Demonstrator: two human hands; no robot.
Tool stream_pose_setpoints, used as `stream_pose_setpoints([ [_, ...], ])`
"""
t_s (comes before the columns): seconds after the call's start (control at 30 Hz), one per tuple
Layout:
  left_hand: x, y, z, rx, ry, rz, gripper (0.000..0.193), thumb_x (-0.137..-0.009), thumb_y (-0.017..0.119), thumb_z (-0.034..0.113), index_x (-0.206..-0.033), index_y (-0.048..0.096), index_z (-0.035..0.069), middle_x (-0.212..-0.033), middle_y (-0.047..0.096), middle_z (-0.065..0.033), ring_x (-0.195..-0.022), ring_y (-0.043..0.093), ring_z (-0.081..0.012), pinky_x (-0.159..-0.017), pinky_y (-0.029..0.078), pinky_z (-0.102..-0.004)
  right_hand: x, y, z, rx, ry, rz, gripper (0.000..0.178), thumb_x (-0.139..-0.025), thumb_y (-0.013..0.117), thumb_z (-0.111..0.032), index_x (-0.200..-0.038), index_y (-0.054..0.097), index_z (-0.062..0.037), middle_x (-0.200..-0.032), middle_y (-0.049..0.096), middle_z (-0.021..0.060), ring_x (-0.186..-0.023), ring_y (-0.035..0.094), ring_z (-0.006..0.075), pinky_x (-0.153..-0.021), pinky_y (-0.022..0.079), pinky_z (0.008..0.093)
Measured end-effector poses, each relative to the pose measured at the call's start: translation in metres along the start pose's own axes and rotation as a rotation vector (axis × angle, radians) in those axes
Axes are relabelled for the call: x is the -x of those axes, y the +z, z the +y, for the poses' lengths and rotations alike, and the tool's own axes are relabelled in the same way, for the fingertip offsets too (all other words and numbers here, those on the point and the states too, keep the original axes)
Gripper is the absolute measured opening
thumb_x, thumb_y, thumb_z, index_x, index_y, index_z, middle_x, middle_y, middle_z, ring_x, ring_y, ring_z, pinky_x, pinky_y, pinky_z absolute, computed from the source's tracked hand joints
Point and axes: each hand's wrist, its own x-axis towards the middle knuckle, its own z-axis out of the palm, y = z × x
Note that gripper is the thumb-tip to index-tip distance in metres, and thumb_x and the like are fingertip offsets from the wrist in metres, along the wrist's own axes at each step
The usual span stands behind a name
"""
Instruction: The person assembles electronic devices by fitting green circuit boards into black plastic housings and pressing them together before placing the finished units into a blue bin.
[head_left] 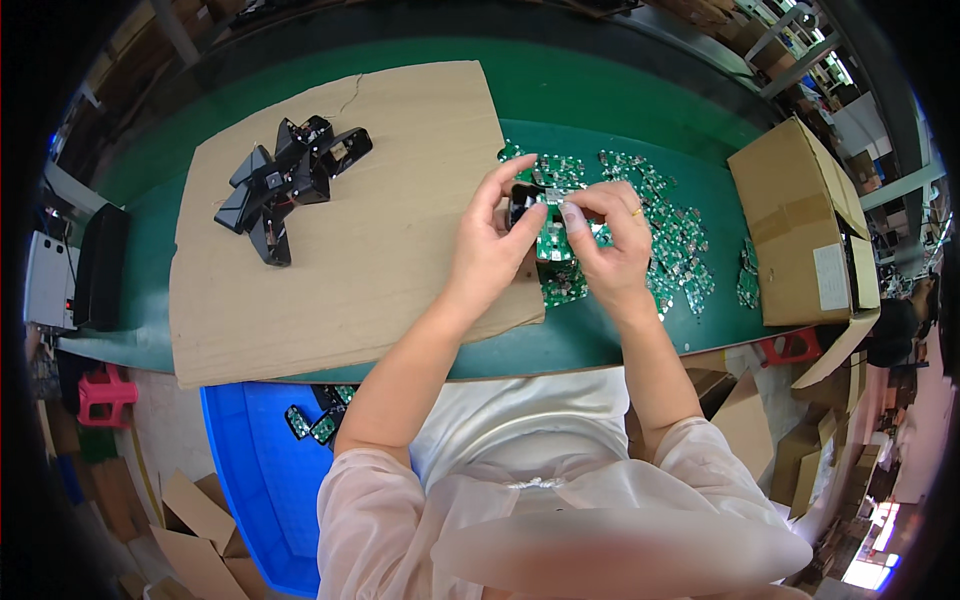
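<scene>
Over the right edge of the cardboard sheet, my left hand [488, 245] is closed round a small black plastic housing [519, 206], thumb on its near side. A green circuit board [552, 243] shows between my two hands, against the housing; how far it sits inside cannot be made out. My right hand [615, 245] pinches at the board's upper right, thumb and forefinger together. Beyond and to the right of my hands lies a spread of loose green circuit boards [680, 240]. At the left, several black plastic housings [285, 175] lie in a heap on the cardboard.
A flat cardboard sheet [390, 270] covers much of the green table [600, 345]. An open cardboard box [795, 225] stands at the right end. Below the table's front edge, at left, is a blue bin [255, 480] with several black housings bearing green boards. A red stool [106, 396] stands farther left.
</scene>
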Motion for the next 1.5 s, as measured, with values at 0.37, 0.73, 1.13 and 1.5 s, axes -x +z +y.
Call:
stream_pose_setpoints([
  [0.37, -0.001, -0.008, -0.013, -0.350, 0.180, 0.109, 0.022, -0.083, 0.057, -0.001, -0.104, 0.054, 0.001, -0.095, 0.053, -0.0017, -0.080, 0.051, -0.0065, -0.069, 0.044, -0.0196, -0.004, -0.008, -0.001, 0.201, -0.276, -0.228, 0.017, -0.066, 0.064, 0.003, -0.081, 0.057, -0.0019, -0.079, 0.056, 0.0079, -0.070, 0.052, 0.0249, -0.060, 0.044, 0.0342],
  [0.73, 0.001, -0.006, -0.009, -0.454, 0.285, 0.128, 0.020, -0.081, 0.060, -0.001, -0.101, 0.054, 0.000, -0.101, 0.050, -0.0050, -0.087, 0.052, -0.0101, -0.074, 0.045, -0.0221, 0.002, -0.008, 0.000, 0.356, -0.320, -0.170, 0.023, -0.061, 0.065, 0.000, -0.083, 0.058, -0.0038, -0.082, 0.055, 0.0058, -0.074, 0.053, 0.0229, -0.062, 0.044, 0.0333],
  [1.13, 0.002, 0.002, -0.005, 0.123, 0.104, 0.078, 0.029, -0.076, 0.062, -0.004, -0.102, 0.051, 0.002, -0.098, 0.049, -0.0056, -0.089, 0.051, -0.0125, -0.075, 0.048, -0.0256, 0.005, 0.003, 0.004, 0.324, -0.293, -0.078, 0.025, -0.063, 0.065, 0.004, -0.086, 0.058, -0.0016, -0.084, 0.057, 0.0096, -0.072, 0.054, 0.0255, -0.059, 0.046, 0.0337],
  [1.5, 0.003, -0.002, 0.002, -0.221, 0.104, 0.085, 0.043, -0.075, 0.058, -0.009, -0.115, 0.053, 0.003, -0.110, 0.049, -0.0073, -0.104, 0.049, -0.0152, -0.090, 0.040, -0.0274, 0.005, 0.009, 0.009, 0.252, -0.275, -0.043, 0.022, -0.067, 0.064, 0.005, -0.088, 0.058, 0.0003, -0.085, 0.058, 0.0117, -0.071, 0.057, 0.0265, -0.059, 0.047, 0.0336],
])
